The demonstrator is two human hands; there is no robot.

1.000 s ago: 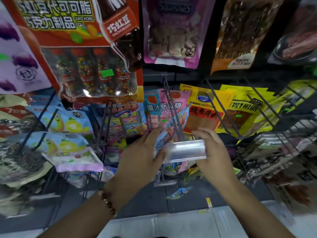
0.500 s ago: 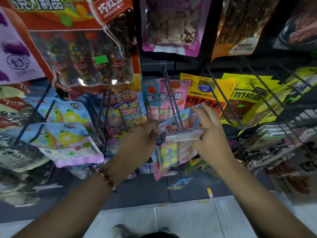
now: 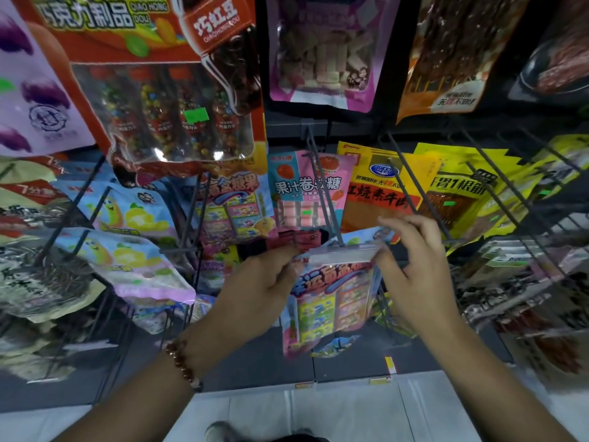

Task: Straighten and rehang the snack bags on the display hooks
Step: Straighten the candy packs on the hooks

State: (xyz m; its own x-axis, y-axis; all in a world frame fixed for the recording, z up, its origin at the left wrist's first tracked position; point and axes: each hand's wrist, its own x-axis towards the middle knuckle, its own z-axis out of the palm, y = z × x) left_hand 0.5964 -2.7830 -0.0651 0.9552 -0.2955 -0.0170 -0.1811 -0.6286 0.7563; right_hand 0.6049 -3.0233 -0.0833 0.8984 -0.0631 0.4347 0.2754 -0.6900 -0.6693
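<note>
In the head view, 2 hands are seen at the centre of a snack display. 1 candy bag (image 3: 331, 301), pink and blue with cartoon print, is held between them, its clear header strip (image 3: 342, 252) level at the tip of 1 wire display hook (image 3: 323, 193); whether the hook passes through the header hole cannot be told. The left end of the header is pinched by the left hand (image 3: 261, 291) between thumb and curled fingers, and a beaded bracelet (image 3: 183, 365) is worn on that wrist. The right end is pinched by the right hand (image 3: 414, 272) at thumb and forefinger, with the other fingers raised and loosely spread. The bag hangs down between the 2 hands, below the hook tip.

Behind the hook, 1 pink fruit-roll candy bag (image 3: 307, 189) is hung. To its right, 2 yellow bags are counted: 1 braised-snack bag (image 3: 379, 186) and 1 yellow bag (image 3: 462, 189) beside it. To the left, 1 matching candy bag (image 3: 231, 208) is hung, and 2 pale-blue fruit-gummy bags (image 3: 134, 240) are stacked further left. Above, 1 large orange chocolate-bean pack (image 3: 159, 81), 1 purple bag (image 3: 322, 49) and 1 brown-orange bag (image 3: 452, 52) are displayed. More wire hooks (image 3: 497, 199) are seen on the right; their number cannot be told.
</note>
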